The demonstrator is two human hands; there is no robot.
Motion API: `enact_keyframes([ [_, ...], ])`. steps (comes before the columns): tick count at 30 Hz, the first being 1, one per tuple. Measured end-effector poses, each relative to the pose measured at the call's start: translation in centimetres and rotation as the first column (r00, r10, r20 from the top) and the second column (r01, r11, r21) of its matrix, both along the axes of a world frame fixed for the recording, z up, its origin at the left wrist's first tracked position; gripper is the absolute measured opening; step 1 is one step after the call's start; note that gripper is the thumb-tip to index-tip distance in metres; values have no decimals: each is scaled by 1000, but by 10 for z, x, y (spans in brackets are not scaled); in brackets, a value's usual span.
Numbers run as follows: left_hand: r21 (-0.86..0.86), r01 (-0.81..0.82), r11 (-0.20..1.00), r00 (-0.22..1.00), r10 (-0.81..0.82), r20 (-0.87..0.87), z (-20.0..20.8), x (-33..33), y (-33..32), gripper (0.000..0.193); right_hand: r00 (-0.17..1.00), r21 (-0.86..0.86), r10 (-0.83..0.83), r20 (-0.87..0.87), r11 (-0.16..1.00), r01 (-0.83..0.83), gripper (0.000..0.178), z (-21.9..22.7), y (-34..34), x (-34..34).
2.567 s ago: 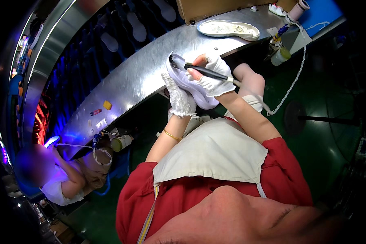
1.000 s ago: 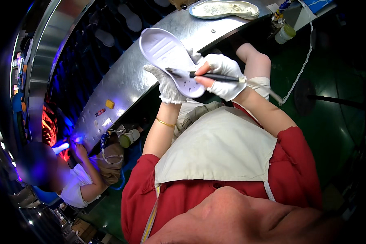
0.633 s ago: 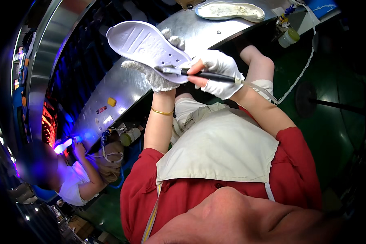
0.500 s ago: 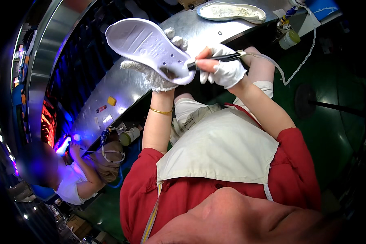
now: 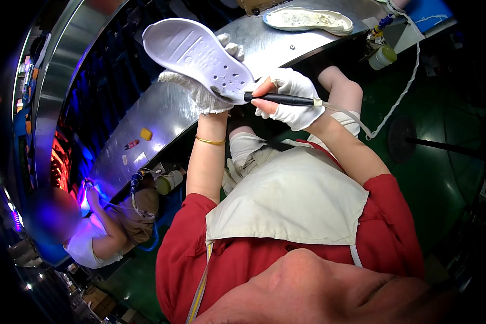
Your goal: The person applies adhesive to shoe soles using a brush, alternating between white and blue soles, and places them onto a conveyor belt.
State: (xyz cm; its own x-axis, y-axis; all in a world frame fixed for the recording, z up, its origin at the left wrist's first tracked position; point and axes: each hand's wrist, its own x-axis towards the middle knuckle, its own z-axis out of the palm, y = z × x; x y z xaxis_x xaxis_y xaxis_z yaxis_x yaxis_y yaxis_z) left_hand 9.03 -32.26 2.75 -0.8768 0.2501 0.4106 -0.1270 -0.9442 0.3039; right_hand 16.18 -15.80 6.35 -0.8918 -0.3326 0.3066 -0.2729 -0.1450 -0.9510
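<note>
A pale lavender-white shoe sole (image 5: pixel 191 54) is held up, tilted, above the metal bench. My left hand (image 5: pixel 202 100), in a white knit glove, grips it from beneath, the fingers showing past its far edge. Ridges, small holes and a dark patch mark its upward face. My right hand (image 5: pixel 296 97), in a white glove with bare thumb and fingertips, closes round a black-handled brush (image 5: pixel 283 99). A thin pale tube (image 5: pixel 345 112) runs from the handle's back end. The front end of the brush meets the sole's near right end; its tip is hard to make out.
On the metal bench (image 5: pixel 146 116) lie another white sole (image 5: pixel 308 20), a yellow block (image 5: pixel 146 134) and a small red item (image 5: pixel 132 144). Jars with lids (image 5: pixel 383 57) hang by the bench edge. A co-worker (image 5: pixel 94 237) sits at the left under blue light.
The brush has swung lower and lies more level, its front end nearer the sole's rim. My right hand has dropped slightly. The sole has shifted up a little and turned.
</note>
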Motion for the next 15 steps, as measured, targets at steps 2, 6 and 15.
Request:
enact_keyframes([
  [2,38,54,998,998,-53,-32,7,2,1,107,940,-252,144,308,966,-66,11,-1,7,-5],
  [6,-23,45,999,999,-45,2,8,2,-7,111,947,-351,59,315,935,58,9,-3,9,-10],
  [15,-170,288,942,958,-286,33,22,-7,-14,127,810,-403,361,463,899,-170,12,-4,23,-23],
])
